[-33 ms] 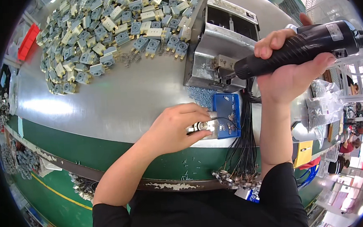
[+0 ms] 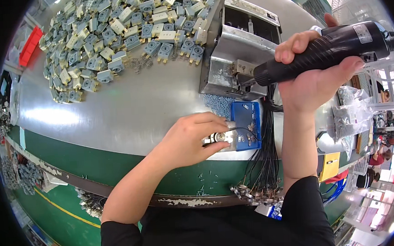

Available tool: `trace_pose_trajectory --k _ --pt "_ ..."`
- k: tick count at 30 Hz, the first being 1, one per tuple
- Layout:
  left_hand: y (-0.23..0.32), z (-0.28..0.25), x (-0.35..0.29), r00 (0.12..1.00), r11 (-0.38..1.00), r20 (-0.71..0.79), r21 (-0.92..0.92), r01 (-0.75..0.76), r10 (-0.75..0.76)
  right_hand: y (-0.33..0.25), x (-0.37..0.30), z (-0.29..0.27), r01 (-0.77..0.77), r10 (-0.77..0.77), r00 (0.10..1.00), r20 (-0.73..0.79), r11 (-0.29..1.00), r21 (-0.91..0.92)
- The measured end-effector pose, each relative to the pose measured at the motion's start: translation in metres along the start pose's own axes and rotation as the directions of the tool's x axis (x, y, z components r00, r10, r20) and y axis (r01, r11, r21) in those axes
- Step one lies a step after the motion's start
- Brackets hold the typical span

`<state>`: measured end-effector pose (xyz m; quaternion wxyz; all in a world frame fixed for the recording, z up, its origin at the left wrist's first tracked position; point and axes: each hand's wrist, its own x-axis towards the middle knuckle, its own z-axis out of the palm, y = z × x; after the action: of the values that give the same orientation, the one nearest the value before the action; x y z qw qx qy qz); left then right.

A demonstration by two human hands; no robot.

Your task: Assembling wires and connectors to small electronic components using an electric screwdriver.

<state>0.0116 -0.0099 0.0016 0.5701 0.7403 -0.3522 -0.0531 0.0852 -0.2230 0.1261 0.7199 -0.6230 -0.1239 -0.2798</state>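
My left hand (image 2: 186,139) rests over the metal table, thumb and fingers pinching a small round metal part (image 2: 220,137) with a thin black wire. Right beside it sits a shallow blue tray (image 2: 259,130) with small metal pieces in it. My right hand (image 2: 310,86) is wrapped around a black electric screwdriver (image 2: 328,52), held nearly level. Its thin bit points left at the front of a metal screw feeder (image 2: 233,44), by the small outlet block; whether it touches is too small to tell. Silvery screws (image 2: 218,104) lie heaped below the feeder.
A large pile of grey and cream blocks with brass prongs (image 2: 130,30) covers the far left, with loose springs (image 2: 141,63) in front. Black wires (image 2: 266,152) run over the near edge, ending in round metal parts (image 2: 255,194). A red bin (image 2: 30,45) stands far left.
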Motion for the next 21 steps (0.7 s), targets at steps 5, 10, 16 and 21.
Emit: trace_pose_trajectory --k 5,10,16,21 --pt "0.002 -0.002 0.001 1.0 1.0 0.003 -0.005 0.008 -0.008 0.006 0.001 -0.002 -0.012 0.012 1.0 0.023 1.0 0.027" --pt "0.0 -0.001 0.0 1.0 1.0 0.007 -0.007 0.01 -0.01 0.008 -0.003 -0.001 -0.026 0.025 0.999 0.027 1.0 0.011" --pt "0.0 -0.001 0.001 1.0 1.0 0.008 -0.002 0.003 -0.003 0.007 -0.002 0.006 -0.023 0.022 0.998 0.054 1.0 0.008" --pt "0.001 -0.003 0.002 1.0 1.0 0.01 0.013 0.002 -0.002 0.006 -0.003 0.01 -0.037 0.038 0.997 0.07 0.999 -0.021"
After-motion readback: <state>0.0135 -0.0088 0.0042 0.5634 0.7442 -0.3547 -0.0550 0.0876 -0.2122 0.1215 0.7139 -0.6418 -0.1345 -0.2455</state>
